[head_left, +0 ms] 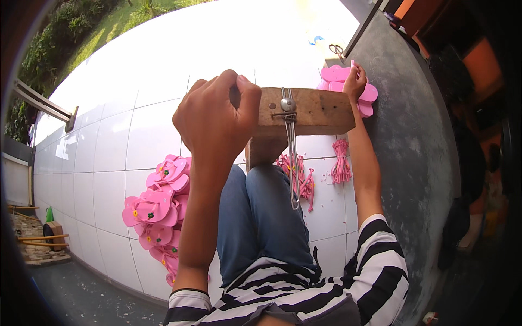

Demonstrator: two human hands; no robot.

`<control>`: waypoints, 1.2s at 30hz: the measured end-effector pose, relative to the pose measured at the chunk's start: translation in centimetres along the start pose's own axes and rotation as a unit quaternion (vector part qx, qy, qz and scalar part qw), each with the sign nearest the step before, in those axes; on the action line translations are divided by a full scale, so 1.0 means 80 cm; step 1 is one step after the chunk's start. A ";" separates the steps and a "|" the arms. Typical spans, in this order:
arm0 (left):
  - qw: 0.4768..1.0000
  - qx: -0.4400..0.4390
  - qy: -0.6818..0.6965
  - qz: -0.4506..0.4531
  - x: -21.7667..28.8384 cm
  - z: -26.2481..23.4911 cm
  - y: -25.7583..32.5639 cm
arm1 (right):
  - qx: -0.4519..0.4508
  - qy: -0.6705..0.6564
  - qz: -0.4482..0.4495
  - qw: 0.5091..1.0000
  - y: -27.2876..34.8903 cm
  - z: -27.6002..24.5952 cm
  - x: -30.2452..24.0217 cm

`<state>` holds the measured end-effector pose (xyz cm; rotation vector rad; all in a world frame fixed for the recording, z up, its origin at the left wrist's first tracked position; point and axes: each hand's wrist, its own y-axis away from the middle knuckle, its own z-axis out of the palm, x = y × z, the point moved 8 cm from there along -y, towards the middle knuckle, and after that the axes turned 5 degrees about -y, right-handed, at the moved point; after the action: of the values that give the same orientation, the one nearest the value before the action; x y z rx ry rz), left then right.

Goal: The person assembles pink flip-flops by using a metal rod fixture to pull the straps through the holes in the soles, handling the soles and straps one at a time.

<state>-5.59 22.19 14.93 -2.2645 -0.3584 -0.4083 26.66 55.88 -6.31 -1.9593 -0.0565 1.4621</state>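
A wooden block (pixel 321 111) on an upright post stands in front of my knees. A long bent metal wire (pixel 292 163) is fixed to it by a round-headed bolt and a bent nail. My left hand (pixel 215 117) is closed in a fist at the block's left end; whatever its fingers hold is hidden. Beyond the block's right end, my right hand (pixel 356 82) reaches to a stack of pink sandal soles (pixel 368 93). Its fingers are closed on the edge of a pink sole, partly covered by the hand.
Pink flip-flops (pixel 154 209) with small flowers are heaped on the white tiles at left. Pink strap bundles (pixel 341 165) lie at right, and more pink straps (pixel 304 185) beside my knees. Scissors (pixel 336 50) rest beyond the soles. A grey floor strip (pixel 405 157) runs along the right.
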 end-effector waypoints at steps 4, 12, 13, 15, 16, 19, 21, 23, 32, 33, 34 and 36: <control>0.999 0.014 -0.034 -0.020 -0.021 -0.013 0.005 | 0.085 -0.302 0.112 0.943 0.136 -0.086 -0.145; 0.953 -0.033 0.301 0.010 0.017 -0.076 0.105 | -0.056 -0.138 -0.305 0.941 0.403 -0.263 -0.395; 0.896 -0.093 0.434 -0.025 0.025 -0.077 0.124 | -0.125 -0.117 -0.340 0.925 0.432 -0.269 -0.413; 0.822 -0.170 0.540 -0.061 0.037 -0.081 0.157 | -0.246 -0.117 -0.373 0.887 0.484 -0.274 -0.429; 0.807 -0.188 0.557 -0.054 0.042 -0.082 0.166 | -0.294 -0.134 -0.375 0.869 0.503 -0.271 -0.429; 0.825 -0.196 0.521 -0.101 0.026 -0.081 0.180 | -0.350 -0.106 -0.412 0.835 0.520 -0.264 -0.415; 0.833 -0.158 0.519 -0.106 0.013 -0.086 0.186 | -0.381 -0.113 -0.407 0.822 0.511 -0.261 -0.408; 0.827 -0.156 0.531 -0.096 0.002 -0.086 0.200 | -0.317 -0.198 -0.256 0.891 0.470 -0.258 -0.396; 0.855 -0.064 0.494 0.143 0.015 -0.068 0.191 | -0.288 -0.180 -0.154 0.928 0.368 -0.184 -0.424; 0.857 -0.038 0.489 0.161 0.015 -0.069 0.187 | -0.285 -0.185 -0.167 0.926 0.361 -0.180 -0.428; 0.858 -0.034 0.486 0.165 0.016 -0.067 0.182 | -0.281 -0.189 -0.181 0.923 0.355 -0.177 -0.431; 0.860 -0.025 0.479 0.171 0.017 -0.066 0.172 | -0.275 -0.181 -0.197 0.923 0.346 -0.173 -0.434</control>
<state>-0.04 9.52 9.72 -1.8244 0.5655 -1.2635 16.09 13.42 9.53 -1.8941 -1.0680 1.6152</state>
